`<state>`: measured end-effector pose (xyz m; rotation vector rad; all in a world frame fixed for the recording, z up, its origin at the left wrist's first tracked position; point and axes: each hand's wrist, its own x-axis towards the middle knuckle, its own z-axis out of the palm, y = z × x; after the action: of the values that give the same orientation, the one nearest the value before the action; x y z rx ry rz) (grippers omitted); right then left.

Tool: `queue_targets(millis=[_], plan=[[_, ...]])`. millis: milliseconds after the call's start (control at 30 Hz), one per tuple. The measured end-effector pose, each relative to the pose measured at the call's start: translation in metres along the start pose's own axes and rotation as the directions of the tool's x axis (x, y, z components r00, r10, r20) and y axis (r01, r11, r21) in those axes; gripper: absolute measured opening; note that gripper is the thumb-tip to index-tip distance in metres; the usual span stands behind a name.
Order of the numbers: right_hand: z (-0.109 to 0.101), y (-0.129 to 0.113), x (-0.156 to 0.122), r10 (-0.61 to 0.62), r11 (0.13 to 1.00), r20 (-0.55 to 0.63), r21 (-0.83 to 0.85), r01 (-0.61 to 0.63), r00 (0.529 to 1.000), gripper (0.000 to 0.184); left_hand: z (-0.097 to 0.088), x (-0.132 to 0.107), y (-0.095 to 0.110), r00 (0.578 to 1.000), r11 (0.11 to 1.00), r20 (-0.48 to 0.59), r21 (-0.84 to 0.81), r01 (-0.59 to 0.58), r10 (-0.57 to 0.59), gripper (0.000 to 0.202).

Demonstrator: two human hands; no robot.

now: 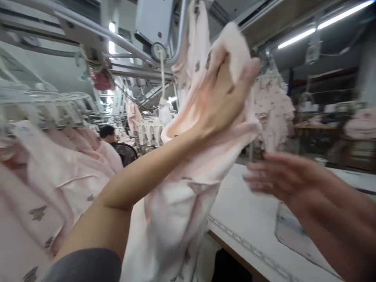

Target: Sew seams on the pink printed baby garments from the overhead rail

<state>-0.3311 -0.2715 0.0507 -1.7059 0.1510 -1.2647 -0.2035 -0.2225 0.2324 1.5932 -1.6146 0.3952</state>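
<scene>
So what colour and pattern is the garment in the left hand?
Pale pink garment with small grey-brown motifs, gripped by the left hand; head view.

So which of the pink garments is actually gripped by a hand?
The raised one in the middle, held by the left hand; the others hang on racks.

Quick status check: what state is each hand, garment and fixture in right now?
left hand: raised, gripping the pink garment up high
pink garment: held aloft, hanging limp below the hand
right hand: open, blurred, over the table, holding nothing
white table: mostly bare, a flat pale piece at its right
hung garments: on hangers along the left rail
ceiling light: on
</scene>
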Motion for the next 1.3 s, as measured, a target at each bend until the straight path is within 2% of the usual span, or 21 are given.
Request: queue_targets(millis=[67, 100, 200, 267, 367, 433, 467, 500, 533, 600, 633, 667, 700, 767, 800, 833, 933, 967, 1067, 1167, 1300], plan=[[0.004, -0.020, 0.031, 0.032, 0.996, -0.160, 0.088, -0.018, 0.987, 0.041, 0.019, -0.009, 0.017, 0.950, 0.940, 0.053, 0.133, -0.313, 0.309, 0.074], [0.004, -0.022, 0.041, 0.068, 0.994, -0.177, 0.096, -0.052, 0.982, 0.039, 0.024, -0.012, 0.020, 0.917, 0.896, 0.048, 0.198, -0.398, 0.397, 0.069], [-0.006, -0.012, 0.049, 0.213, 0.972, -0.194, 0.145, -0.187, 0.958, 0.032, 0.028, -0.017, 0.011, 0.881, 0.823, 0.093, 0.324, -0.467, 0.464, 0.065], [-0.017, -0.002, 0.037, 0.336, 0.915, -0.081, 0.264, -0.305, 0.938, 0.029, 0.031, -0.026, -0.008, 0.877, 0.799, 0.091, 0.378, -0.468, 0.471, 0.072], [-0.032, 0.014, 0.004, 0.489, 0.769, 0.197, 0.362, -0.526, 0.850, 0.021, 0.050, -0.059, -0.051, 0.926, 0.828, 0.072, 0.427, -0.363, 0.369, 0.071], [-0.038, 0.028, -0.020, 0.545, 0.700, 0.254, 0.387, -0.600, 0.799, 0.018, 0.077, -0.094, -0.084, 0.984, 0.845, 0.081, 0.503, -0.180, 0.161, 0.065], [-0.039, 0.036, -0.031, 0.571, 0.677, 0.230, 0.410, -0.611, 0.788, 0.019, 0.093, -0.114, -0.099, 0.990, 0.821, 0.137, 0.563, -0.095, 0.020, 0.058], [-0.040, 0.045, -0.041, 0.606, 0.657, 0.189, 0.430, -0.620, 0.773, 0.021, 0.109, -0.134, -0.112, 0.963, 0.784, 0.235, 0.619, -0.047, -0.129, 0.049], [-0.040, 0.054, -0.050, 0.649, 0.638, 0.138, 0.438, -0.633, 0.749, 0.023, 0.123, -0.152, -0.122, 0.895, 0.766, 0.369, 0.640, -0.048, -0.252, 0.045], [-0.041, 0.069, -0.065, 0.728, 0.624, 0.018, 0.399, -0.672, 0.686, 0.025, 0.140, -0.177, -0.131, 0.652, 0.839, 0.679, 0.531, -0.118, -0.338, 0.042], [-0.041, 0.075, -0.070, 0.742, 0.636, -0.042, 0.357, -0.684, 0.669, 0.024, 0.143, -0.183, -0.131, 0.578, 0.872, 0.743, 0.478, -0.106, -0.337, 0.033], [-0.042, 0.078, -0.073, 0.736, 0.662, -0.091, 0.309, -0.683, 0.671, 0.023, 0.144, -0.185, -0.127, 0.575, 0.909, 0.763, 0.410, -0.078, -0.295, 0.028], [-0.043, 0.079, -0.076, 0.715, 0.692, -0.122, 0.262, -0.673, 0.688, 0.022, 0.144, -0.182, -0.122, 0.642, 0.941, 0.731, 0.335, -0.044, -0.230, 0.029], [-0.045, 0.079, -0.079, 0.675, 0.737, -0.129, 0.183, -0.651, 0.727, 0.018, 0.148, -0.170, -0.108, 0.823, 0.992, 0.567, 0.124, -0.035, -0.042, 0.035], [-0.045, 0.079, -0.081, 0.661, 0.749, -0.120, 0.155, -0.644, 0.740, 0.017, 0.153, -0.163, -0.102, 0.860, 0.999, 0.509, 0.006, -0.048, 0.038, 0.036], [-0.046, 0.078, -0.082, 0.651, 0.759, -0.113, 0.134, -0.637, 0.751, 0.017, 0.160, -0.158, -0.096, 0.858, 0.994, 0.505, -0.101, -0.044, 0.090, 0.035], [-0.051, 0.077, -0.089, 0.616, 0.787, -0.113, 0.044, -0.616, 0.779, 0.019, 0.190, -0.154, -0.085, 0.761, 0.950, 0.640, -0.291, 0.116, 0.103, 0.020], [-0.053, 0.076, -0.092, 0.603, 0.793, -0.114, -0.017, -0.609, 0.789, 0.021, 0.199, -0.156, -0.084, 0.748, 0.933, 0.658, -0.321, 0.166, 0.093, 0.019], [-0.062, 0.073, -0.095, 0.506, 0.800, -0.191, -0.260, -0.540, 0.841, 0.020, 0.212, -0.162, -0.084, 0.771, 0.890, 0.626, -0.410, 0.197, 0.118, 0.015], [-0.066, 0.068, -0.089, 0.380, 0.812, -0.206, -0.392, -0.432, 0.901, 0.021, 0.212, -0.163, -0.084, 0.769, 0.854, 0.618, -0.478, 0.204, 0.162, 0.015], [-0.067, 0.061, -0.079, 0.435, 0.790, -0.132, -0.419, -0.447, 0.891, 0.010, 0.209, -0.162, -0.083, 0.752, 0.848, 0.647, -0.464, 0.255, 0.128, 0.015]])
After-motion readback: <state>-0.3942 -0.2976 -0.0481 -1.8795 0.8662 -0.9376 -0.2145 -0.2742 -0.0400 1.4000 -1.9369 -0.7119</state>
